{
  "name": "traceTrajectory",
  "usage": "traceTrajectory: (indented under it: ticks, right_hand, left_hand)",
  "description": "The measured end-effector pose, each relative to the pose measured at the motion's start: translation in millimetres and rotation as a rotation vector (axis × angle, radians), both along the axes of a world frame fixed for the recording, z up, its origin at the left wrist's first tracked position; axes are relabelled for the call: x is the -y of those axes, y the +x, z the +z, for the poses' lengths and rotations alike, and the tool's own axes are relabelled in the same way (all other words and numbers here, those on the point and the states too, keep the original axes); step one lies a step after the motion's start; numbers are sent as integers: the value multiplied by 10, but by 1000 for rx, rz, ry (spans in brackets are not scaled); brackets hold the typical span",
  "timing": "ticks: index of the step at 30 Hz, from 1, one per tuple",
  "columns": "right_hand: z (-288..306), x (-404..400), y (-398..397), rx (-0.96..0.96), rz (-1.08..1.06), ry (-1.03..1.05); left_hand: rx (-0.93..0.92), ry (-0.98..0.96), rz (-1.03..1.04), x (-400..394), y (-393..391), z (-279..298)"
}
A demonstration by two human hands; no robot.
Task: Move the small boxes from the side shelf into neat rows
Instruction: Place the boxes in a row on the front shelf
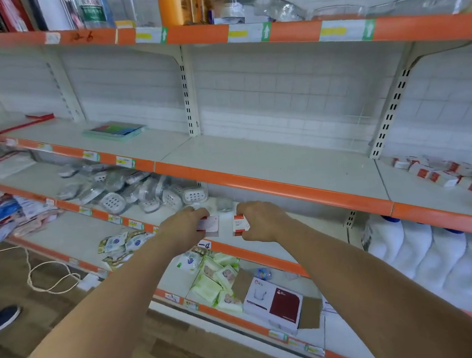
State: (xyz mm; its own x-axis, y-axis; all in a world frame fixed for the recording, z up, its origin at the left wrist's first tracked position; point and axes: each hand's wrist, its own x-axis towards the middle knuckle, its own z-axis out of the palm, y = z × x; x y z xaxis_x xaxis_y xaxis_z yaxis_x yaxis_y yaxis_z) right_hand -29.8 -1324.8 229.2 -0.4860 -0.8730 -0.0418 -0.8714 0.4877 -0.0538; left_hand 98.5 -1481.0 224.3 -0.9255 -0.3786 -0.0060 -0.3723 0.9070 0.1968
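At a store's orange-edged shelving, a person's left hand (186,225) and right hand (260,220) each hold one small box (211,225) and its twin (240,225) just below the middle shelf (270,159), each grip clamped on the carton's sides. More small boxes (446,172) lie jumbled on the side shelf at far right. The red-and-white cartons look light, stiff and easily dented, best pinched by opposite faces. The white metal shelves seem smooth; soap dishes (134,191) crowd the level below, and detergent jugs (421,246) stand lower right
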Motion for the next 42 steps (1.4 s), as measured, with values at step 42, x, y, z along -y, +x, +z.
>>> traceTrajectory:
  ticks: [42]
  right_hand:
    - [80,2504,-1964,-58,-134,-56]
  left_hand:
    - [-95,7,-163,2666,-2316,8]
